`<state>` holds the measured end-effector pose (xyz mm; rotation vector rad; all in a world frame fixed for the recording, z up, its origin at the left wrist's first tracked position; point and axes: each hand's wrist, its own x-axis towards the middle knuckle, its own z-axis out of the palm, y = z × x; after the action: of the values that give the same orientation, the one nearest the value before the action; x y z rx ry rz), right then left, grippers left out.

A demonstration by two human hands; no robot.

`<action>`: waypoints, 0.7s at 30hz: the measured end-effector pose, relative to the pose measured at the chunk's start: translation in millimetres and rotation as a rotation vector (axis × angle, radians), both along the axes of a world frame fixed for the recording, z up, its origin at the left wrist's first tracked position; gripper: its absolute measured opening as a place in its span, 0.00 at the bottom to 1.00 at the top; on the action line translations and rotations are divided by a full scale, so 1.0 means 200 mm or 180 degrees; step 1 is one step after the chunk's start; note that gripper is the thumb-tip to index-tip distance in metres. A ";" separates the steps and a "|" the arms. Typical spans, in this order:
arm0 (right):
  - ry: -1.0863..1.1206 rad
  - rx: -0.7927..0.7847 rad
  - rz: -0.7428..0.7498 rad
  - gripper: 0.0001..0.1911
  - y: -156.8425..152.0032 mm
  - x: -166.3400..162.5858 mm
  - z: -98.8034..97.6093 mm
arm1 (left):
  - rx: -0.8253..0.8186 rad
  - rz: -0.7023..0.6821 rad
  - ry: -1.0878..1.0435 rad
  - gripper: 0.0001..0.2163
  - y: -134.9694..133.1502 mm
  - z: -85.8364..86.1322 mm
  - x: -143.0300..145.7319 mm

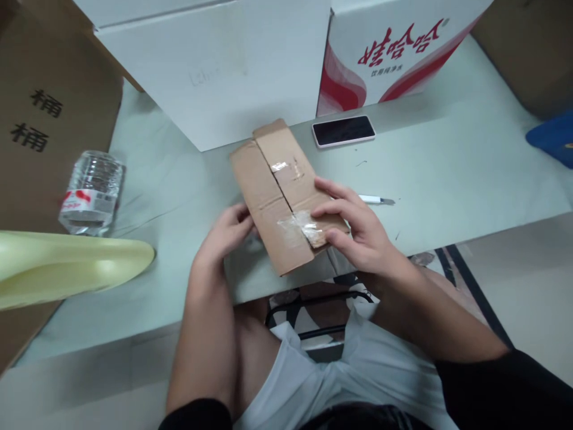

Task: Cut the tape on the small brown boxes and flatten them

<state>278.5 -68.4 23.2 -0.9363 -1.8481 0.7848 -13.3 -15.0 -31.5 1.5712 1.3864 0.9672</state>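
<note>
Black sleeves (496,382) lie nearest; beyond them, a brown, taped cardboard box (277,194).
Over the pale green tabletop's (470,155) near edge area, its long axis slants far-left to near-right; the right hand (360,230) spreads across the near end, the left hand (226,233) reaches behind the left side, grip hidden.

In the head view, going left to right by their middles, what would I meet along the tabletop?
Clear plastic bottle, left hand, taped cardboard box, phone, knife, blue object at the right edge.
</note>
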 end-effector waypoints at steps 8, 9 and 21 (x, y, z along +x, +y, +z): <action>-0.0171 -0.0028 -0.0078 0.11 0.01 0.00 0.00 | 0.1735 -0.0122 0.0105 0.28 0.04 0.05 0.14; -0.0161 -0.0008 -0.0146 0.11 0.02 0.01 0.00 | 0.1719 -0.0151 0.0236 0.27 0.04 0.05 0.16; -0.2753 -0.1213 -0.1826 0.17 0.23 0.27 -0.26 | 0.1956 -0.0055 0.0195 0.25 0.03 0.00 0.14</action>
<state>333.1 -22.3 -28.6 -2.1869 -1.9558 0.3796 14.8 -9.2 -32.0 2.0628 1.1682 1.4351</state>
